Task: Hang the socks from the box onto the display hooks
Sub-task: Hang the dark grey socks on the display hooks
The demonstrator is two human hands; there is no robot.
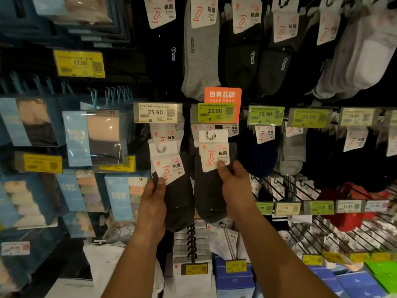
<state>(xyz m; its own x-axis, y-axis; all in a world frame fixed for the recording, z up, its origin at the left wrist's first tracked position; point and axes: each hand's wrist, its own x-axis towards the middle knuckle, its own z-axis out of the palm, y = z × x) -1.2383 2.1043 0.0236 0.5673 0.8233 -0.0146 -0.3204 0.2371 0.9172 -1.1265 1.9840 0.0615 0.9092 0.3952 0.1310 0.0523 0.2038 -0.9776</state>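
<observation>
Nearest the camera, two bare forearms reach up toward the display wall. The left hand holds a dark sock pack, thumb pinched on the lower edge of its white header card. The right hand grips a second dark pack the same way, thumb pressed on its card.

Both packs hang long axis roughly vertical, toes down, hook cut-outs at the top above each grip. The right pack's cut-out sits just below the green price tag reading 25.90, so the right hand looks nearer to a hook; the left card tilts leftward under the white tag, also 25.90.

Each card carries a red sock outline and 抗菌. Behind the green tag an orange sign reads 自有品牌. Farther up, hanging socks show COTTON on the sole. At left, a yellow tag reads 32.90. The box is not identifiable.
</observation>
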